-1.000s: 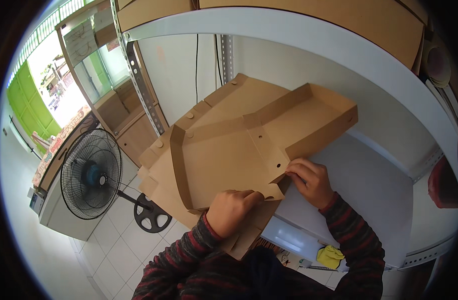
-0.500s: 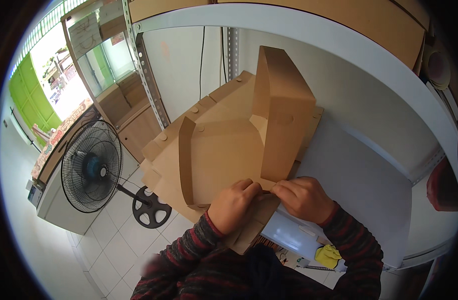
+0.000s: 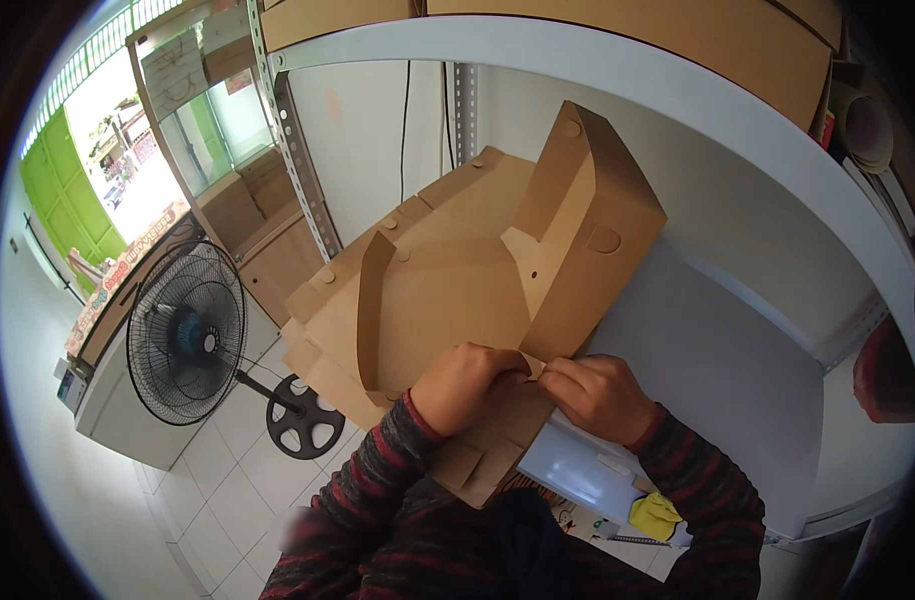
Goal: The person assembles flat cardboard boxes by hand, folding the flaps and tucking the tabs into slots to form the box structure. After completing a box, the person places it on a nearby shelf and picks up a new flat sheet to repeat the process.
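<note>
A partly folded brown cardboard box [image 3: 447, 300] lies in front of me, on top of flat cardboard sheets [image 3: 322, 310]. Its left side flap stands up, and a tall folded panel [image 3: 602, 250] with a round tab leans outward at the right. My left hand [image 3: 467, 388] is closed on the near edge of the box, fingers curled over the cardboard. Right beside it, my right hand [image 3: 599, 398] pinches the near right corner flap. The fingers of both hands nearly meet there and partly hide the fold.
Under the sheets is a grey shelf surface [image 3: 717, 360], with a white metal shelf beam [image 3: 617, 55] curving overhead and boxes above it. A black standing fan [image 3: 192, 330] is on the tiled floor at left. A yellow cloth [image 3: 655, 515] lies below my right forearm.
The tall right panel has tilted outward to the right, showing more of its inner side and round tab. My left hand has moved slightly up; both hands stay at the near corner.
</note>
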A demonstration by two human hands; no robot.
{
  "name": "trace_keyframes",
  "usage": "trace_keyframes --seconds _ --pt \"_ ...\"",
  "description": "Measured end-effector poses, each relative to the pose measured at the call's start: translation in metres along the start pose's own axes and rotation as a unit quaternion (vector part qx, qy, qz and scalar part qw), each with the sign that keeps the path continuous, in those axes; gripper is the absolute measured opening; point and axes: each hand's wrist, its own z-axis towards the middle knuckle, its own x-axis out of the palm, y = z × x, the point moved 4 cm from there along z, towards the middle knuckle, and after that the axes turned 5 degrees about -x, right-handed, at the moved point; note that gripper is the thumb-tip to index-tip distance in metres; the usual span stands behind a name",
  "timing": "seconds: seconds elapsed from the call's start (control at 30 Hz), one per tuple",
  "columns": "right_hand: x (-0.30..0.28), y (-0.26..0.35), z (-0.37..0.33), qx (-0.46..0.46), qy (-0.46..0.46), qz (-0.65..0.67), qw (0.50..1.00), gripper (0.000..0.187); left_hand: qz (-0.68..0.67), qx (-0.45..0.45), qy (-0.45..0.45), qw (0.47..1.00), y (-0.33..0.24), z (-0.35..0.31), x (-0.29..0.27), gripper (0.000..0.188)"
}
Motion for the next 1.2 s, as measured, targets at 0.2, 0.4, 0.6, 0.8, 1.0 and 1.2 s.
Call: trace_keyframes --seconds 0.2,0.4,0.6,0.8,1.0,1.2 --pt "0.0 -0.001 -0.003 -0.009 -0.006 0.008 1.0 0.013 -0.05 0.01 0.062 0.997 0.005 0.011 -0.001 0.009" --pt "0.002 -0.003 -0.004 -0.01 0.004 0.007 1.0 0.013 -0.059 0.029 0.084 0.994 0.006 0.011 -0.001 0.009" --pt "0.004 0.0 -0.003 -0.009 -0.033 0.016 0.999 0.01 -0.069 0.015 0.124 0.99 -0.002 0.01 -0.007 0.01" --pt "0.007 0.004 -0.004 -0.01 -0.044 0.004 0.999 0.011 -0.093 0.014 0.108 0.99 0.004 0.01 -0.003 0.007" --pt "0.007 0.011 -0.008 -0.038 -0.091 -0.047 0.994 0.017 -0.111 0.061 0.094 0.987 0.003 0.008 -0.003 0.007" --pt "0.017 0.014 -0.014 -0.045 -0.053 -0.03 0.997 0.015 -0.106 0.023 0.072 0.991 0.005 0.008 -0.001 0.005"
